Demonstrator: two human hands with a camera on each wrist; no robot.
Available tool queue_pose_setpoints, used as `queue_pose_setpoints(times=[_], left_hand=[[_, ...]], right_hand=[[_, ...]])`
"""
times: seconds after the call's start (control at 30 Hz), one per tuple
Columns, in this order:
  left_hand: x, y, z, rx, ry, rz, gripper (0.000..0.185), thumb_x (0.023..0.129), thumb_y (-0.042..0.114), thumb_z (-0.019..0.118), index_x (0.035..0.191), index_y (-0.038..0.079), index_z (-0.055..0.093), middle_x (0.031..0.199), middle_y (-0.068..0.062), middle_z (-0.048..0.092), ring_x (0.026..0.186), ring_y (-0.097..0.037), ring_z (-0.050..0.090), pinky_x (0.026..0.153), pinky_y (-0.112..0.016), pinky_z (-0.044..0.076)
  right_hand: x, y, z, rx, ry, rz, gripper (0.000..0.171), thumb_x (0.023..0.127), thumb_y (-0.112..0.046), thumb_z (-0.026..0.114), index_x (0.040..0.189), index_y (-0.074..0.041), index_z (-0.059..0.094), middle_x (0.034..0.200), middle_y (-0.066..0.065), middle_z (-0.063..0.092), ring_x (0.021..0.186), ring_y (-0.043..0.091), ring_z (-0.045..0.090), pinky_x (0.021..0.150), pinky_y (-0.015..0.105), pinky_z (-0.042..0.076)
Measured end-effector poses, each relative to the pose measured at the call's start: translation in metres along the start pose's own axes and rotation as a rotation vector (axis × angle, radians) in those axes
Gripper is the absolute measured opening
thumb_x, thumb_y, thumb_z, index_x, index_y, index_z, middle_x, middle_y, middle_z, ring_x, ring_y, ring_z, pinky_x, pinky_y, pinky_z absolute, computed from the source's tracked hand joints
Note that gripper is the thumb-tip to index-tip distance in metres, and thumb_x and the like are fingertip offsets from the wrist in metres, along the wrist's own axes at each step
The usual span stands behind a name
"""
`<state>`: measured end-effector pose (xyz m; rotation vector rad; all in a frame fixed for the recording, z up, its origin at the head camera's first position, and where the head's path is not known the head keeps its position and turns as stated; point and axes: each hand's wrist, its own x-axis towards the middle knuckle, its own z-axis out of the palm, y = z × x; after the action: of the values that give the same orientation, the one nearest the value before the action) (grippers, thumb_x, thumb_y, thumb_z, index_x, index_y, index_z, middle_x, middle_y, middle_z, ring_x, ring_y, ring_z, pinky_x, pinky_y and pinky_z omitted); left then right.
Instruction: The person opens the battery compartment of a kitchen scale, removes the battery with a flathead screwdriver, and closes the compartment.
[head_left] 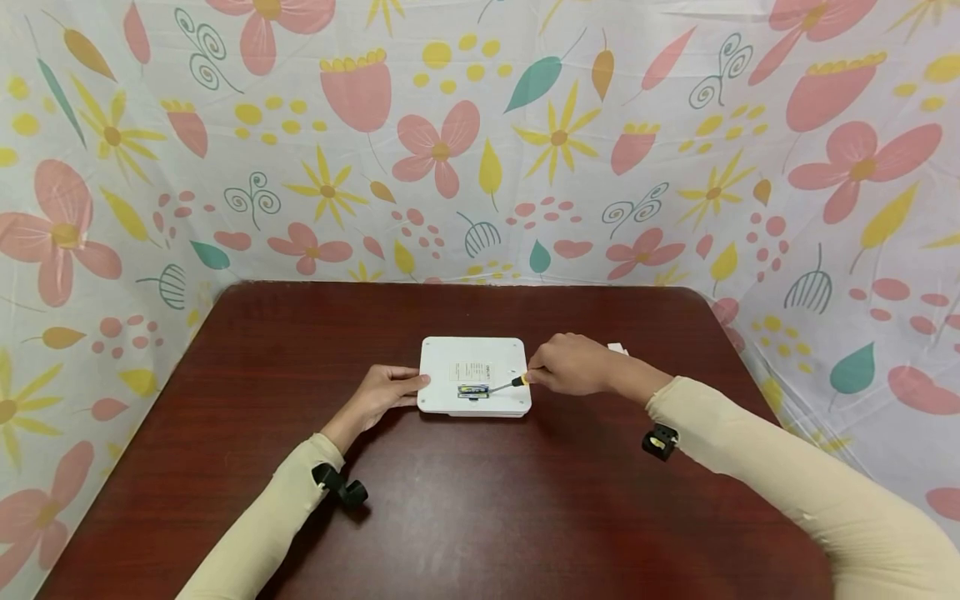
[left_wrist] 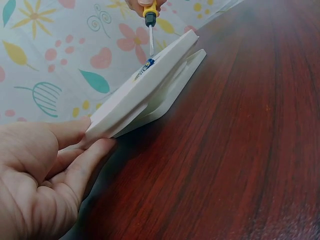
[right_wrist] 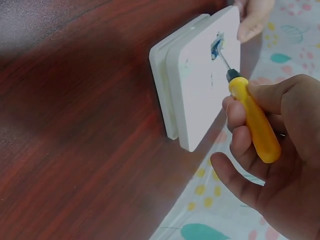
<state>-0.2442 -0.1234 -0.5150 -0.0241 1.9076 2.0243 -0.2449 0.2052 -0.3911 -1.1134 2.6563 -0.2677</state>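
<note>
On the dark wooden table (head_left: 480, 500), near its middle and toward twelve o'clock, lies a flat white device (head_left: 474, 375), underside up, with a paper label and an open battery bay. Behind the table and at both sides hangs a flowered cloth (head_left: 480, 150).

At nine o'clock of the device rests the left hand (head_left: 382, 396). Its fingers are nearly straight and close together, the tips touching the device's edge; it braces, it does not grasp.

At three o'clock stands the right hand (head_left: 573, 367). Its fingers and thumb are curled round the yellow handle of a small screwdriver (right_wrist: 252, 120), pinching it near the dark collar.

From the handle the thin shaft points toward nine o'clock, its tip at a battery (head_left: 474, 388) seated in the bay.

A small white piece (head_left: 617, 348) lies on the table just beyond the right wrist; what it is cannot be told.

Judgement: the step in hand appears to be prising the battery out with the screwdriver tip. The next move calls for a light lever under one end of the battery, with the left hand holding the device firm so it does not slide. Too much force risks slipping across the plastic.
</note>
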Motion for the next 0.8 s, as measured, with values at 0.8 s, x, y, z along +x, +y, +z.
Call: queue_pose_setpoints(times=[0.8], left_hand=[[0.0, -0.001, -0.002, -0.001, -0.012, 0.023, 0.041, 0.095, 0.002, 0.071, 0.127, -0.021, 0.058, 0.112, -0.022, 0.071, 0.092, -0.017, 0.071, 0.086, -0.036, 0.063]], right_hand=[[0.019, -0.022, -0.011, -0.126, -0.079, -0.073, 0.043, 0.101, -0.019, 0.064, 0.059, -0.021, 0.056, 0.052, -0.011, 0.038, 0.047, 0.004, 0.033, 0.047, 0.018, 0.026]])
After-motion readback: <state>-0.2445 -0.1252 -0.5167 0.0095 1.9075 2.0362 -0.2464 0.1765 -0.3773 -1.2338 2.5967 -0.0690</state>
